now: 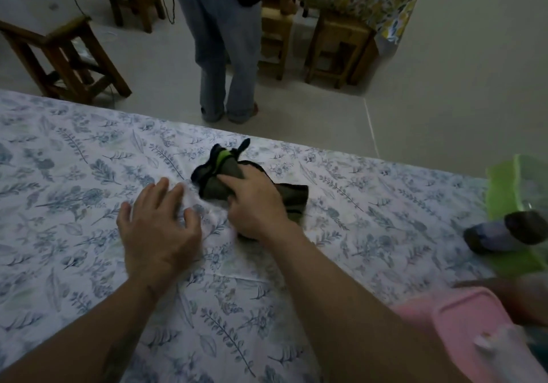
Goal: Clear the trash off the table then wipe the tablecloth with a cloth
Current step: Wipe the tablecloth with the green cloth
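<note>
Floral tablecloth (89, 175), 1 dark cloth (292, 195) – right hand (255, 201) fingers grasping it, left hand (157, 228) flat, fingers released

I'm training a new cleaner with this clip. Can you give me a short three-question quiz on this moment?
1. True or false: the right hand is pressing a dark cloth onto the floral tablecloth.
2. What is the left hand doing? A) lifting a cup B) lying flat, fingers spread, on the tablecloth beside the cloth C) holding the cloth
3. Fill in: at the table's right edge sits a translucent ______ container.

Key: 1 true; 2 B; 3 green
</note>
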The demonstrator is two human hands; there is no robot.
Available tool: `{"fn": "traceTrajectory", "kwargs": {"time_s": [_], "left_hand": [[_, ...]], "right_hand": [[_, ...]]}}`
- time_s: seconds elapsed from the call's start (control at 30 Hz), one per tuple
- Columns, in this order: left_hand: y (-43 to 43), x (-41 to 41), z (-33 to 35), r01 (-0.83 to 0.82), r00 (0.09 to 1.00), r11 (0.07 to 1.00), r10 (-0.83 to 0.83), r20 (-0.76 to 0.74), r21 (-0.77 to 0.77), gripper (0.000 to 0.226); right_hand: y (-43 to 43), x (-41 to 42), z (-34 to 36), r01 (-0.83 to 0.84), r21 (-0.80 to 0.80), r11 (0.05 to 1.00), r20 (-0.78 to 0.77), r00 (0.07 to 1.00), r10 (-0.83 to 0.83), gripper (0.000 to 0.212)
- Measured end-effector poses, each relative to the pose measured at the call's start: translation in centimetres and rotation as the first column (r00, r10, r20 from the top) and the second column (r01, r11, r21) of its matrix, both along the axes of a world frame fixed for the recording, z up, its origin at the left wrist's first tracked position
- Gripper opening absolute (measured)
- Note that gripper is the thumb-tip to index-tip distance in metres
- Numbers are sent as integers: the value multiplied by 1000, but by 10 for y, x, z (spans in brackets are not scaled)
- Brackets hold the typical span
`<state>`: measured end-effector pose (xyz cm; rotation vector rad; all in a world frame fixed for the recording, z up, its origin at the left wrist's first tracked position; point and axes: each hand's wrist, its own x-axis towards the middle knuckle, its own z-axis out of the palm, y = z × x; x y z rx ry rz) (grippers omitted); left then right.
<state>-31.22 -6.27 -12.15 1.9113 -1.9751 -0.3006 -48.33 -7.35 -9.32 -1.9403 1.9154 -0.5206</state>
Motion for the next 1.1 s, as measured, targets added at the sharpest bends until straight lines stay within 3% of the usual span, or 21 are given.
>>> {"fn": "traceTrajectory", "kwargs": {"time_s": [0.1,0.2,0.27,0.33,0.4,0.47,0.53,0.6,0.7,0.8,0.97,1.1], "left_hand": [[0,-1,0,-3,1000,1000,3,-7,-9,58],[0,-2,0,-3,1000,1000,3,-1,-29,58],[0,-1,0,-9,1000,999,9,-1,-32,57],[0,-1,0,-6,1000,1000,6,0,-22,56],[0,-1,0,-3,1000,1000,4,4,-16,53],[0,-1,-1,-3,1000,1000,3,10,-16,50],[0,-1,-2,2,1000,1000,-2,5,-11,50],[-1,0,-3,4,1000,1000,-4,-6,-11,51],[-2,1,-1,17,1000,1000,-17,-20,-3,54],[-1,3,1,28,999,1000,-27,-41,5,55],[-1,7,1,104,993,991,-108,37,87,73],[-3,23,8,245,962,932,-267,49,269,81]], "right_hand": [[2,-31,-5,15,-45,999,-22,1000,-16,48],[12,-94,-15,330,-46,943,-13,943,-331,45],[26,-136,-14,575,-31,818,-20,818,-575,42],[45,-172,-11,779,14,626,-84,625,-776,42],[60,-189,-8,880,30,474,-195,470,-861,41],[62,-185,-7,902,38,430,-203,428,-881,40],[59,-164,-7,875,33,483,-152,482,-863,42],[57,-132,-8,794,31,607,-81,607,-790,47],[69,-67,-3,592,56,804,7,805,-594,47],[95,2,2,404,39,914,33,914,-405,46],[141,36,-1,425,17,905,0,905,-425,45],[176,22,1,601,71,796,-63,799,-598,48]]}}
